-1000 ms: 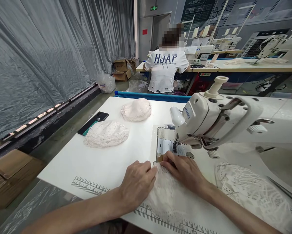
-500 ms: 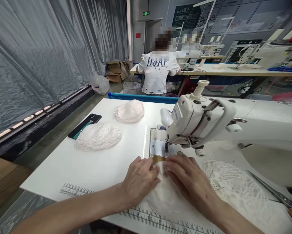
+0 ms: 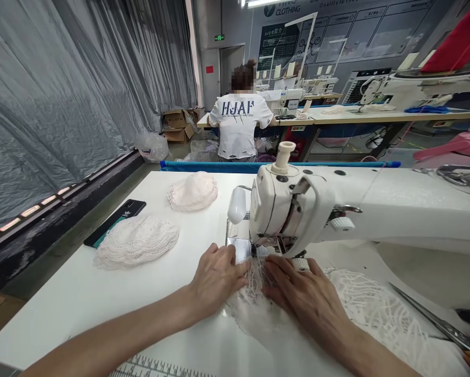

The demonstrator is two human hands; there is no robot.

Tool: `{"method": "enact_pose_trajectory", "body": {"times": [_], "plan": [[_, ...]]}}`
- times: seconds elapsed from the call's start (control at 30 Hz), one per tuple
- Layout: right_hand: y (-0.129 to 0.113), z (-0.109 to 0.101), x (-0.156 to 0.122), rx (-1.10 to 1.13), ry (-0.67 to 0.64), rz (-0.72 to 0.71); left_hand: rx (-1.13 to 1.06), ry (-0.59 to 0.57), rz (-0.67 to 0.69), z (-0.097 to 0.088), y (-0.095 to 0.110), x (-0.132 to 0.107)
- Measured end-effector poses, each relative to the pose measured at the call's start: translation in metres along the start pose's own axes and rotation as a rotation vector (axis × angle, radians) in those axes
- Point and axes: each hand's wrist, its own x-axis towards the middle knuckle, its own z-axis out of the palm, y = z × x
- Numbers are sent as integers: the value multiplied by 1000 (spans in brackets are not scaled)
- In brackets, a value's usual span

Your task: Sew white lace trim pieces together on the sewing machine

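Observation:
A piece of white lace fabric [image 3: 254, 306] lies on the machine bed, its far edge at the presser foot of the white sewing machine [image 3: 317, 201]. My left hand [image 3: 220, 277] is closed on the fabric's left side, thumb and fingertips at the lace edge. On the other side, my right hand [image 3: 303, 290] presses and grips the lace with curved fingers, just in front of the needle area. The needle itself is hidden behind the machine head. To the right of my right hand is a heap of white lace strips [image 3: 372, 298].
Metal scissors [image 3: 435, 317] lie at the right. Two stacks of pale lace pieces, one nearer [image 3: 136, 241] and one farther [image 3: 193, 192], rest on the white table [image 3: 156, 298]; a dark phone [image 3: 121, 217] is partly under the nearer. Ahead, a person in a white shirt [image 3: 238, 125] sits at another table.
The lace has moved forward under the machine head, with both hands still at its edges. The camera view has shifted, and the machine appears farther left.

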Motion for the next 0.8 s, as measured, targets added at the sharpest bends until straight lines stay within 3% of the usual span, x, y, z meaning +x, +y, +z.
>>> {"method": "enact_pose_trajectory", "body": {"times": [0.27,0.5,0.8], "plan": [[6,8,4,-86,47,-8,-35,60,-17,5,-8,13],[8,10,7,-75,103,13,-21,21,-25,5,-11,17],[10,12,4,-10,25,28,-18,50,2,5,-13,16]]}}
